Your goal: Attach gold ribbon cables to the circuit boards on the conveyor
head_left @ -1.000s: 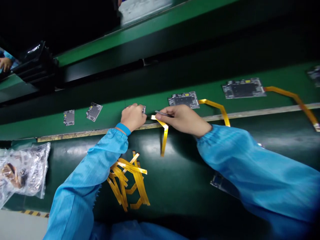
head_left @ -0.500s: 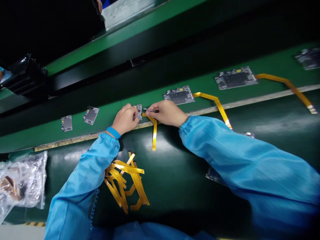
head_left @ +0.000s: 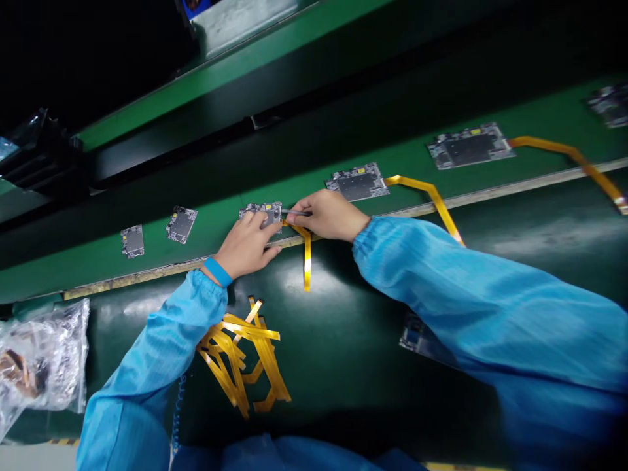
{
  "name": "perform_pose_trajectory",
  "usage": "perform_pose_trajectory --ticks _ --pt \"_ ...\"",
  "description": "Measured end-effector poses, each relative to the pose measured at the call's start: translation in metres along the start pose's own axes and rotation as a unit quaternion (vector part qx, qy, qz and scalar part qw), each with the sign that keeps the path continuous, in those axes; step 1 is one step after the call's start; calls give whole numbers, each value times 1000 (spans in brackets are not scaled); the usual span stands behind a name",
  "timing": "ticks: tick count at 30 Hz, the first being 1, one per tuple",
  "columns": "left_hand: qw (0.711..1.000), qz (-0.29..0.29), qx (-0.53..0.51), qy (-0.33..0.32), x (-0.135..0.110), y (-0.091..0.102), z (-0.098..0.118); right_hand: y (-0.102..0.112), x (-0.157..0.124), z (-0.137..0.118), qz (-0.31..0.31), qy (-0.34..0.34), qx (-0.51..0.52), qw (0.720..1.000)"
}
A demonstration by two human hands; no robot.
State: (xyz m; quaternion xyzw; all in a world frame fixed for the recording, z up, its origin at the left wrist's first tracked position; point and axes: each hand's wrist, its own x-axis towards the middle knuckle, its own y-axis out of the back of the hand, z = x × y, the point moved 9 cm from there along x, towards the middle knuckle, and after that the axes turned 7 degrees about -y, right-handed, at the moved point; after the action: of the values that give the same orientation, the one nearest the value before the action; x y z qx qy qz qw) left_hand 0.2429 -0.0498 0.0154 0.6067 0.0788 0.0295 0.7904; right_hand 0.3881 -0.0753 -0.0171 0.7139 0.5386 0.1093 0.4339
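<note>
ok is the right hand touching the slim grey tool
Touching: the head view shows the right hand pinching the slim grey tool, its tip jutting leftward.

Loose bright-blue fabric sleeves (head_left: 466,281) with gathered cuffs (head_left: 364,241) were worn; below a flat blue wristband (head_left: 218,272), a coiled blue cord (head_left: 179,409) was seen.

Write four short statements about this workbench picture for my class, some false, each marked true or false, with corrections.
1. The right hand holds a thin grey tool. True.
2. The left hand is clenched in a fist. False: it is spread open over a circuit board.
3. The plastic bag is see-through. True.
4. In the picture, the pile of yellow cables lies left of that bag. False: it lies to the right.
</note>
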Motion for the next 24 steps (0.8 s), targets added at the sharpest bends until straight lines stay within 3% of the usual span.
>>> perform_pose_trajectory --ticks 5,10,16,24 --pt "995 -46 79 46 5 -7 23 0 3 7 2 12 -9 1000" --pt "990 -47 114 75 14 -13 31 1 3 12 3 21 -41 999" --pt "987 -40 130 80 17 -15 36 14 -3 -5 67 103 -115 986" --pt "990 -25 118 69 27 -24 37 4 8 11 17 73 -126 989"
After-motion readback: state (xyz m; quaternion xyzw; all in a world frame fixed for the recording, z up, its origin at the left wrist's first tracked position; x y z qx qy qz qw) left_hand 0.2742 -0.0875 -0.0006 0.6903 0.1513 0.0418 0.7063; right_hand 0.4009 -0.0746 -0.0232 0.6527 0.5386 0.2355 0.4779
